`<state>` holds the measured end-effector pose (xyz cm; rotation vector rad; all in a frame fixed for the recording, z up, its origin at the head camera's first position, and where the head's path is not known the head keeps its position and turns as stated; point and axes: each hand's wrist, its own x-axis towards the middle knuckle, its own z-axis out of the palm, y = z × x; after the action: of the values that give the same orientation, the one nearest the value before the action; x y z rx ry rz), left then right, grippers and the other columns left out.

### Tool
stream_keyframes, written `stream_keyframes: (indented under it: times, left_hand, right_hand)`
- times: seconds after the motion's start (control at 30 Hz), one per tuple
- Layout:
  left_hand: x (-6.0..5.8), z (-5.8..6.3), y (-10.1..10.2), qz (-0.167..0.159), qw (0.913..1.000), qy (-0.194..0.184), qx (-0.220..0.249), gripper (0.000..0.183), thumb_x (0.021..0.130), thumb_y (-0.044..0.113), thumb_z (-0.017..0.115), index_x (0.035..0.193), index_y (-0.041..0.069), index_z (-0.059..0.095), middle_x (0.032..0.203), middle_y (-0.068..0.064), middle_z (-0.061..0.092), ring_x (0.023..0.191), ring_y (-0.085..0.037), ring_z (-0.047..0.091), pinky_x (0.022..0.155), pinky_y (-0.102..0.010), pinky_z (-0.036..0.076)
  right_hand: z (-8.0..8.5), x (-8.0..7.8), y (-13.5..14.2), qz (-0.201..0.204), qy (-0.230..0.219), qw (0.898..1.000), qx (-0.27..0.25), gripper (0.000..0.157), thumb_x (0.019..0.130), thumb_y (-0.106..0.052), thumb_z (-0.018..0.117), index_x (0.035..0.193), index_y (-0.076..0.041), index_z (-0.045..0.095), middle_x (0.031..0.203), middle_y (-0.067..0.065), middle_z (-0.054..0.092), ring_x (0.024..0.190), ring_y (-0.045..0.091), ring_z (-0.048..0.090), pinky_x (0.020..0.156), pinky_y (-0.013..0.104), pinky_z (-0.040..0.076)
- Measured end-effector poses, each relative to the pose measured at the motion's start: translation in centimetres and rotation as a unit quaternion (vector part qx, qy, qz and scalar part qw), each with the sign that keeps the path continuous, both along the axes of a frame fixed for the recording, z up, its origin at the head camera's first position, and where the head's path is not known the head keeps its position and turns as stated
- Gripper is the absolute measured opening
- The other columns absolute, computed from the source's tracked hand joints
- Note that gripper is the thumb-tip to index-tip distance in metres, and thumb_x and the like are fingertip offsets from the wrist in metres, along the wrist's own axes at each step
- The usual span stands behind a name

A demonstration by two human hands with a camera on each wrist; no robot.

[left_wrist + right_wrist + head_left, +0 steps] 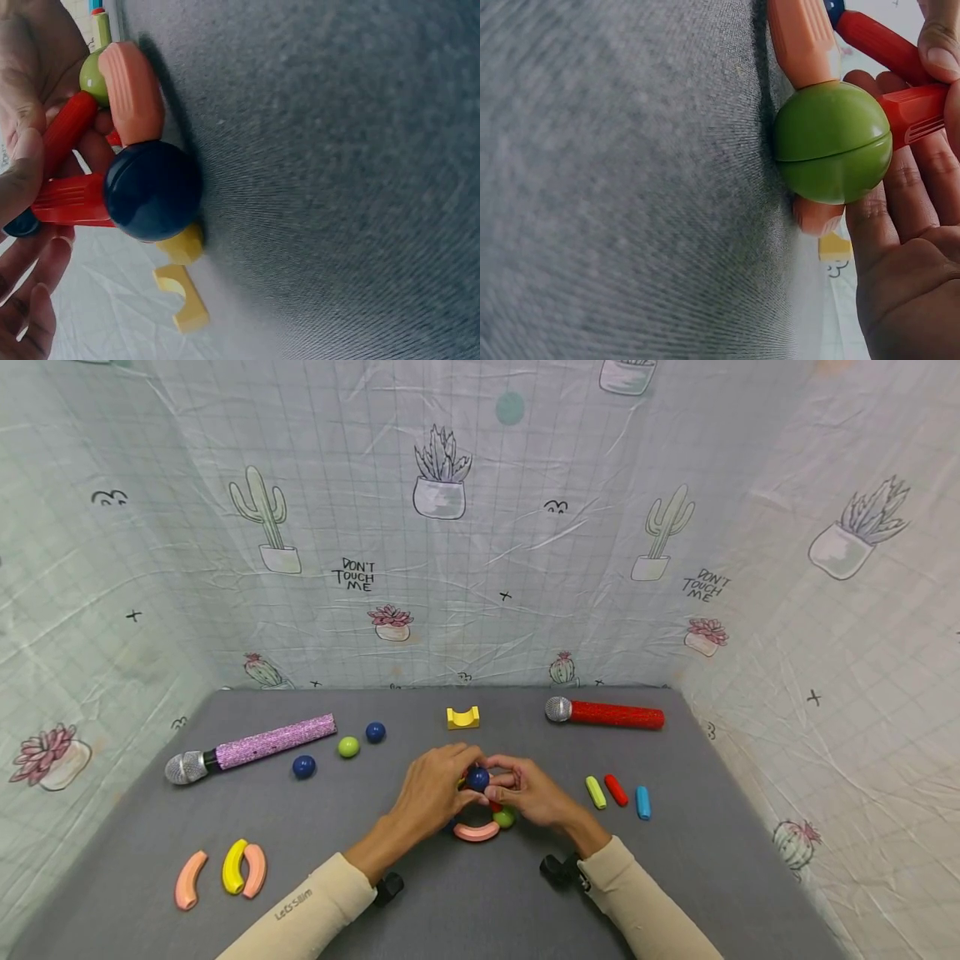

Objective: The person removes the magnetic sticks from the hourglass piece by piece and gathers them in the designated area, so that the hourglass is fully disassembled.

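Both hands meet over a small structure of balls and sticks. At its top is a blue ball [477, 778], pinched by the thumb and fingers of my left hand [435, 787]. My right hand [534, 793] reaches in from the right and pinches a red stick [915, 114] just below the ball. Another red stick [71, 199] slopes down to a dark blue ball [154, 191] at the base. A peach curved piece [476, 833] joins this to a green ball [834, 142] on the table. Beyond the dark blue ball, a yellow piece [184, 244] shows partly.
Left lie a pink glittery microphone [273, 742], two loose blue balls [303, 767], a lime ball [348, 747] and curved pieces [233, 867]. Behind stands a yellow notched block [462, 718]. Right are a red microphone [615, 714] and short sticks [617, 790]. A printed curtain [480, 593] hangs behind.
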<state>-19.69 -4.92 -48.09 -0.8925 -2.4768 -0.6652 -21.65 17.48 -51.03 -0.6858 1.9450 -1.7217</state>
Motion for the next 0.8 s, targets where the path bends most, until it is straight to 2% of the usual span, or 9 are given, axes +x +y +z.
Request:
stream_keyframes:
  times: [0.33, 0.63, 0.8]
  left_hand:
    - [0.0, -0.3, 0.2, 0.003, 0.9996, 0.028, -0.001, 0.045, 0.072, 0.034, 0.097, 0.108, 0.020, 0.073, 0.097, 0.004, 0.074, 0.082, -0.015, 0.069, 0.069, -0.034, 0.055]
    - [0.1, -0.9, 0.1, 0.005, 0.9979, 0.065, 0.006, 0.047, 0.071, 0.037, 0.096, 0.108, 0.019, 0.073, 0.094, 0.004, 0.073, 0.078, -0.013, 0.067, 0.066, -0.033, 0.053]
    - [0.2, -1.3, 0.1, 0.009, 0.9974, 0.067, 0.025, 0.046, 0.072, 0.038, 0.095, 0.107, 0.020, 0.072, 0.092, 0.003, 0.074, 0.074, -0.015, 0.067, 0.065, -0.034, 0.054]
  right_hand:
    - [0.0, 0.0, 0.0, 0.001, -0.001, 1.000, -0.009, 0.045, 0.106, -0.008, 0.063, 0.146, 0.007, 0.050, 0.124, 0.027, 0.074, 0.100, 0.005, 0.075, 0.084, 0.022, 0.060]
    - [0.0, 0.0, -0.1, -0.010, -0.001, 1.000, 0.001, 0.043, 0.106, -0.006, 0.062, 0.145, 0.006, 0.051, 0.121, 0.022, 0.077, 0.097, 0.005, 0.075, 0.083, 0.022, 0.060]
    - [-0.1, 0.0, -0.1, -0.012, 0.001, 1.000, 0.005, 0.046, 0.106, -0.009, 0.063, 0.147, 0.005, 0.051, 0.126, 0.025, 0.074, 0.100, 0.005, 0.075, 0.085, 0.022, 0.060]
